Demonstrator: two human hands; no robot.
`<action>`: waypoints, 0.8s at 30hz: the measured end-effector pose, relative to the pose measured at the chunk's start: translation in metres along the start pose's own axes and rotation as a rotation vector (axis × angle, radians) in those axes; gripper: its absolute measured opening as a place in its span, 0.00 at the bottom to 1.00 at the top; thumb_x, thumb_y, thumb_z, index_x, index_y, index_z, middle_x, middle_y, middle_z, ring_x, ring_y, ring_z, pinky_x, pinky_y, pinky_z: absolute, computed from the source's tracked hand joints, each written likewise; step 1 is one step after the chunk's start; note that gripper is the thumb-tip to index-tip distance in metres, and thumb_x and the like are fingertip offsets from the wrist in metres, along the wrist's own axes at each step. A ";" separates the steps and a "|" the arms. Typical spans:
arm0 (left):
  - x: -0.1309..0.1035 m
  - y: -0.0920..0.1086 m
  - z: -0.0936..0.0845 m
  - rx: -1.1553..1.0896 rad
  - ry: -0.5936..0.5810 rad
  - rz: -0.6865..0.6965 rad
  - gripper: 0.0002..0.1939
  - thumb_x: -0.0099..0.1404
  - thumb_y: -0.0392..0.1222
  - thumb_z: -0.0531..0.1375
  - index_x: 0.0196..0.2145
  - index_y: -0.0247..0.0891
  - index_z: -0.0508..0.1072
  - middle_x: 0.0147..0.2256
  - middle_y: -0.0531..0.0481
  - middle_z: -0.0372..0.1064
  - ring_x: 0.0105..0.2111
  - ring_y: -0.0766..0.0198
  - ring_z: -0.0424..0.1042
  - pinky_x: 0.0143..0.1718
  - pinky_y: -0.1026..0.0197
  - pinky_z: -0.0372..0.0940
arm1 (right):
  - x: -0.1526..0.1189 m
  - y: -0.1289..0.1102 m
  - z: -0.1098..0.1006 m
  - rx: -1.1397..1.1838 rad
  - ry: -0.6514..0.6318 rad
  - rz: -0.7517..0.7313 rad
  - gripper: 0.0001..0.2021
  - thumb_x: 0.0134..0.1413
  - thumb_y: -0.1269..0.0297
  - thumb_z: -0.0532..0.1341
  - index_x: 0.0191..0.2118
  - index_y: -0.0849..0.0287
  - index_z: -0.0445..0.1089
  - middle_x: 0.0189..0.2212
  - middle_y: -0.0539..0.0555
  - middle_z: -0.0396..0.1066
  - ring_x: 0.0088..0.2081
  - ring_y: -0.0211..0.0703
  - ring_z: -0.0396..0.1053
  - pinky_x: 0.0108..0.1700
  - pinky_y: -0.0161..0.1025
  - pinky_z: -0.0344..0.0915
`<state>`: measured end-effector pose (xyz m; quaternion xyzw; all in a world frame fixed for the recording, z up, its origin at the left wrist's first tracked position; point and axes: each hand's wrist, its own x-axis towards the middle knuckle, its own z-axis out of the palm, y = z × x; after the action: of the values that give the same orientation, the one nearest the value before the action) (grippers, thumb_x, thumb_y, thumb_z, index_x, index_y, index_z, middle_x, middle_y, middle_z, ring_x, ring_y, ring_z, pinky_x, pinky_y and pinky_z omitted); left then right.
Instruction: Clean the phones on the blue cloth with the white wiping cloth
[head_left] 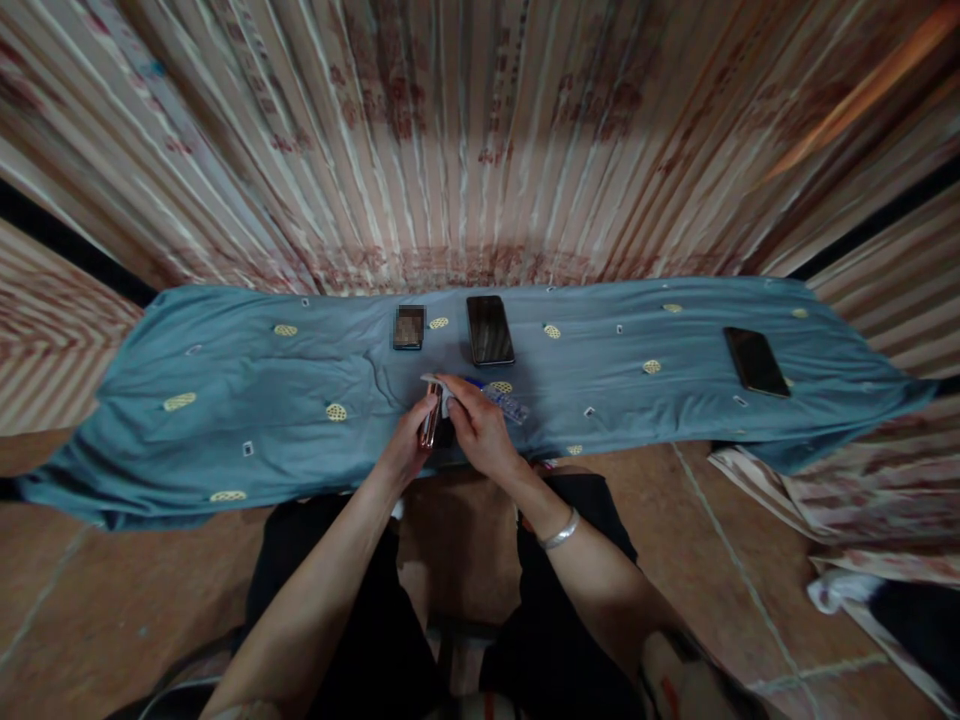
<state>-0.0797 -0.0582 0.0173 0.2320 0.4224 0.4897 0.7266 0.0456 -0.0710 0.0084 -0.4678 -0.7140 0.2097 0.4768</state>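
The left hand (pixel 411 435) is clamped on the phone (pixel 430 424), held edge-on at the near side of the blue-draped worktop (pixel 247 370). The right hand (pixel 480 428) has its fingers gathered round a white cloth (pixel 444 400), pressed close against the phone's right side and upper end. This looks like cloth work on the phone's face, though that face is hidden from view.

For this, the left grip had best hold the long edges firmly and leave the face free, while the right fingers lay the cloth flat and press lightly; a hard push at the top end could twist the phone loose. Working over the worktop rather than past its rim would make a slip safer.

Just beyond and under the right fingers lies a clear packet (pixel 512 405), the nearest obstacle if that hand drops. Ahead of the grip and a little right is a second phone (pixel 490 330); ahead and slightly left, a dark square (pixel 409 328), too blurred to name. A third phone (pixel 756 361) lies well to the right, out of the way.
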 end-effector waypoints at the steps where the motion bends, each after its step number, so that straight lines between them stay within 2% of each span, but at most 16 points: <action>1: -0.001 0.001 0.000 -0.013 -0.009 -0.009 0.10 0.54 0.45 0.69 0.30 0.36 0.77 0.31 0.48 0.79 0.47 0.51 0.77 0.49 0.56 0.70 | 0.000 0.001 0.000 -0.006 0.000 -0.005 0.21 0.70 0.67 0.48 0.61 0.54 0.69 0.57 0.55 0.74 0.60 0.44 0.70 0.65 0.45 0.65; 4: -0.005 0.006 0.000 -0.065 -0.026 -0.033 0.08 0.59 0.44 0.66 0.33 0.36 0.78 0.31 0.49 0.79 0.45 0.54 0.78 0.49 0.57 0.71 | 0.000 0.008 0.001 -0.045 0.002 -0.001 0.21 0.70 0.67 0.47 0.61 0.58 0.70 0.55 0.59 0.75 0.59 0.46 0.71 0.64 0.47 0.66; 7: -0.008 0.011 0.001 -0.111 -0.037 -0.065 0.10 0.64 0.46 0.62 0.35 0.36 0.78 0.30 0.50 0.79 0.37 0.59 0.79 0.43 0.61 0.72 | -0.002 0.013 0.003 -0.094 -0.002 0.006 0.23 0.69 0.69 0.47 0.62 0.60 0.69 0.56 0.61 0.75 0.59 0.48 0.71 0.65 0.50 0.65; 10: -0.009 0.013 0.004 -0.167 -0.022 -0.107 0.10 0.68 0.44 0.60 0.35 0.36 0.78 0.27 0.53 0.77 0.27 0.65 0.76 0.35 0.65 0.71 | -0.005 0.013 0.006 -0.139 0.005 -0.031 0.24 0.68 0.72 0.47 0.66 0.61 0.64 0.59 0.62 0.72 0.63 0.48 0.67 0.67 0.51 0.63; 12: -0.008 0.012 0.007 -0.212 0.028 -0.121 0.11 0.69 0.42 0.57 0.35 0.36 0.78 0.26 0.54 0.76 0.25 0.68 0.74 0.32 0.67 0.70 | -0.007 0.010 0.008 -0.149 -0.002 -0.084 0.26 0.68 0.73 0.46 0.69 0.61 0.59 0.63 0.61 0.68 0.66 0.47 0.62 0.69 0.51 0.61; 15: -0.006 0.011 0.006 -0.274 0.116 -0.117 0.12 0.70 0.42 0.56 0.35 0.37 0.79 0.27 0.54 0.77 0.27 0.67 0.75 0.36 0.66 0.71 | -0.011 0.002 0.015 -0.149 -0.029 -0.152 0.28 0.68 0.74 0.46 0.71 0.59 0.54 0.67 0.61 0.61 0.70 0.47 0.55 0.71 0.51 0.57; 18: -0.001 0.014 0.000 -0.329 0.167 -0.082 0.12 0.69 0.43 0.58 0.34 0.36 0.79 0.28 0.53 0.78 0.27 0.67 0.76 0.37 0.66 0.71 | -0.016 -0.005 0.023 -0.145 -0.076 -0.204 0.28 0.69 0.74 0.46 0.72 0.58 0.54 0.68 0.60 0.61 0.71 0.47 0.53 0.71 0.51 0.57; 21: 0.003 0.018 -0.006 -0.355 0.179 -0.062 0.14 0.69 0.45 0.58 0.33 0.35 0.79 0.28 0.50 0.78 0.27 0.67 0.76 0.37 0.66 0.71 | -0.020 -0.007 0.028 -0.139 -0.117 -0.235 0.29 0.69 0.74 0.46 0.72 0.57 0.53 0.67 0.59 0.62 0.71 0.45 0.53 0.71 0.49 0.59; 24: 0.002 0.017 -0.004 -0.354 0.161 -0.059 0.13 0.69 0.44 0.58 0.33 0.35 0.79 0.27 0.51 0.77 0.28 0.67 0.76 0.40 0.66 0.71 | -0.018 -0.004 0.027 -0.146 -0.093 -0.230 0.29 0.68 0.74 0.46 0.72 0.58 0.53 0.67 0.60 0.61 0.71 0.46 0.54 0.71 0.51 0.59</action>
<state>-0.0921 -0.0498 0.0273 0.0480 0.3929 0.5518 0.7340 0.0216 -0.0845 -0.0099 -0.4060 -0.7977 0.1228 0.4287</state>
